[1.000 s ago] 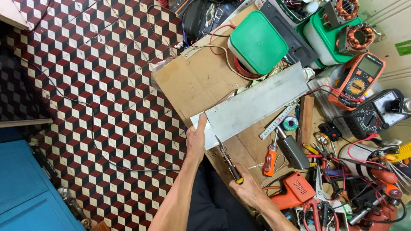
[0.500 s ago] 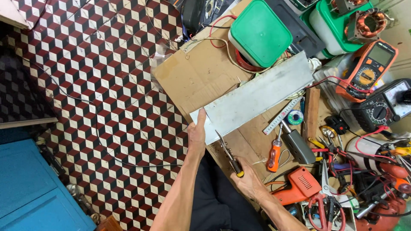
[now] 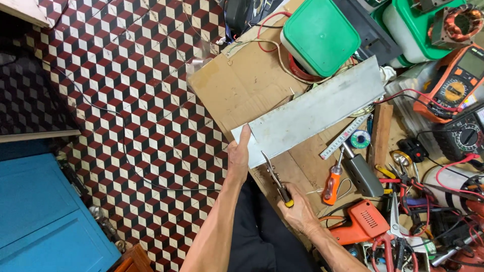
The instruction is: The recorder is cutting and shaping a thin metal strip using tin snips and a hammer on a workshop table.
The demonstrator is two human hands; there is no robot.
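Metal sheet [image 3: 315, 111] lies slantwise on the cardboard [image 3: 237, 90], green lid [image 3: 320, 35] just beyond. My left hand [image 3: 238, 153] pinches its near corner. My right hand [image 3: 298, 211] is closed around snips [image 3: 275, 179], blades at the sheet's near edge. Orange screwdriver [image 3: 333, 184] beside.

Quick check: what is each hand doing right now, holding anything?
Left hand: closed on the near end of the metal sheet.
Right hand: closed around the snips, blades at the sheet's edge.

We see an orange multimeter [image 3: 452, 85] at two o'clock with a grey rectangular screen [image 3: 474, 61]; a black meter [image 3: 466, 137] sits below.
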